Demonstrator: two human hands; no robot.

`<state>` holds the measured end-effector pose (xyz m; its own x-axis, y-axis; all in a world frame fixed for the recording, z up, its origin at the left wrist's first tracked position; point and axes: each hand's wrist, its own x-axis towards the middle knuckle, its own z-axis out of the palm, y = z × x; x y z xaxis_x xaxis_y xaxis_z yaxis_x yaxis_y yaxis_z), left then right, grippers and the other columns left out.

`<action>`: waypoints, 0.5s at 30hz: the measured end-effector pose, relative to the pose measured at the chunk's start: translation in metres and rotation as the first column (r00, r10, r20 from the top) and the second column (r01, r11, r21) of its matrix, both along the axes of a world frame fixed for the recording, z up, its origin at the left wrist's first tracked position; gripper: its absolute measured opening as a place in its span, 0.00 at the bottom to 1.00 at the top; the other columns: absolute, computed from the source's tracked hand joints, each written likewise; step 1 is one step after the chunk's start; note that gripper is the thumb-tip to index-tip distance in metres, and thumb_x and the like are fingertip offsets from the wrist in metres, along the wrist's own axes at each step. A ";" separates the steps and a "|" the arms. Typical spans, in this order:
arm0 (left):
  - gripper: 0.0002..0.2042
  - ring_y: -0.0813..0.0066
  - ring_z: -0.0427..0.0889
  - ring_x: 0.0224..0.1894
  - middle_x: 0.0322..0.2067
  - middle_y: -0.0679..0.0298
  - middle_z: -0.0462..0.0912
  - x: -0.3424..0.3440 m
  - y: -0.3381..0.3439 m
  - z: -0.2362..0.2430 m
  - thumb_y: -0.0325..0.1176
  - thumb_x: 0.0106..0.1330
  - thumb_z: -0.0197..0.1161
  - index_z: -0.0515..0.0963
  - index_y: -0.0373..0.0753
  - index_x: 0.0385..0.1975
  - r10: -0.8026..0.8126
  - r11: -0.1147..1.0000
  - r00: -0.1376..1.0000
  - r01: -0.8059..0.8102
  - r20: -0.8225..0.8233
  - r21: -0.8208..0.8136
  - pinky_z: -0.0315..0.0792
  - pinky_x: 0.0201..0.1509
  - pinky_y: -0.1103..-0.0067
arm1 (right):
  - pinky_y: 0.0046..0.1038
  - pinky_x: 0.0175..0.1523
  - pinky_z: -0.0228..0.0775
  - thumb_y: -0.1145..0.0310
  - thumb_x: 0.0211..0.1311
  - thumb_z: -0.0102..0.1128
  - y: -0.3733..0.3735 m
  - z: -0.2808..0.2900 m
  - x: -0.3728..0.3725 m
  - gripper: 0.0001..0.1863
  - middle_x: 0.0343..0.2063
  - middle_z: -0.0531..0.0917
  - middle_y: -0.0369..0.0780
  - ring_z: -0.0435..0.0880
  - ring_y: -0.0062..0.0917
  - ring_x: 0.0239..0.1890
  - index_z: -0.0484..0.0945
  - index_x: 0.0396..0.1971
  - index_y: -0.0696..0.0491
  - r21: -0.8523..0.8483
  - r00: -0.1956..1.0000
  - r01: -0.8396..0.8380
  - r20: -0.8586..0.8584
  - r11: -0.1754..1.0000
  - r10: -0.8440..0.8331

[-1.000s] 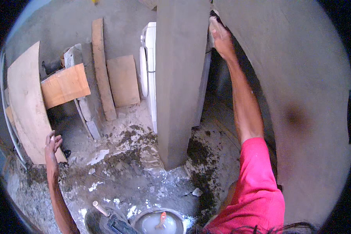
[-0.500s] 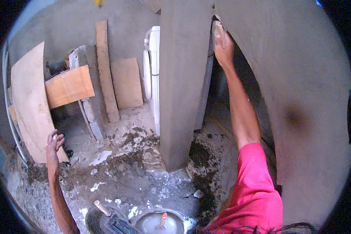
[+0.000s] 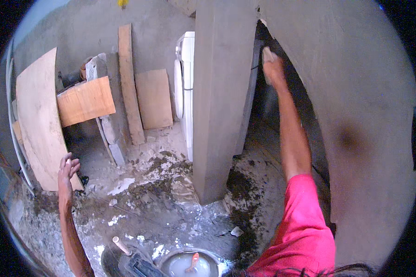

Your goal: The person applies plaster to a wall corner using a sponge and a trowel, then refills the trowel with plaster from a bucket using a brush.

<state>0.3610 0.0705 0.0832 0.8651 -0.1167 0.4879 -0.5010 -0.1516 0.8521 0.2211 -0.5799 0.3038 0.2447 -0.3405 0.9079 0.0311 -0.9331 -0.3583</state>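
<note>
My right hand is raised at arm's length inside the dark gap beside the grey pillar. Its fingers are closed round a pale tan block; what the block is made of I cannot tell. The plastered wall edge curves past on the right of the arm. At the left, my left hand is held up with slightly bent fingers apart, gripping nothing. It appears in front of the lower edge of a large plywood sheet; whether it touches the sheet is unclear.
Below sits a bucket of cloudy water with an orange-handled tool in it. Beside it are a dark container and a pale handle. A white appliance stands behind the pillar. Planks lean at the back; rubble covers the floor.
My right hand has come down and slightly right, away from the top of the gap, still holding the block. My left hand stays raised. The view has shifted slightly.
</note>
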 end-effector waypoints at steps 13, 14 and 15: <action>0.27 0.61 0.76 0.52 0.46 0.50 0.77 -0.005 -0.003 0.008 0.49 0.72 0.44 0.63 0.32 0.60 -0.009 1.000 1.000 0.008 -0.018 -0.022 0.65 0.62 0.70 | 0.35 0.64 0.62 0.86 0.50 0.48 0.068 0.014 0.006 0.27 0.56 0.72 0.51 0.71 0.43 0.59 0.67 0.55 0.64 -0.493 0.910 0.362 0.372 0.791 -0.185; 0.27 0.62 0.77 0.51 0.45 0.50 0.77 -0.002 0.001 0.007 0.50 0.72 0.44 0.63 0.32 0.60 -0.012 1.000 1.000 0.012 -0.009 -0.016 0.65 0.62 0.71 | 0.36 0.64 0.62 0.86 0.48 0.49 0.067 0.017 0.009 0.27 0.56 0.71 0.53 0.70 0.45 0.59 0.68 0.54 0.65 -0.530 0.899 0.395 0.390 0.751 -0.198; 0.27 0.62 0.77 0.51 0.45 0.50 0.77 0.001 0.005 0.006 0.50 0.72 0.44 0.63 0.32 0.60 -0.016 1.000 1.000 0.016 -0.001 -0.010 0.65 0.62 0.71 | 0.36 0.64 0.62 0.86 0.48 0.49 0.067 0.019 0.013 0.27 0.56 0.71 0.53 0.70 0.45 0.59 0.68 0.54 0.65 -0.529 0.899 0.394 0.394 0.752 -0.194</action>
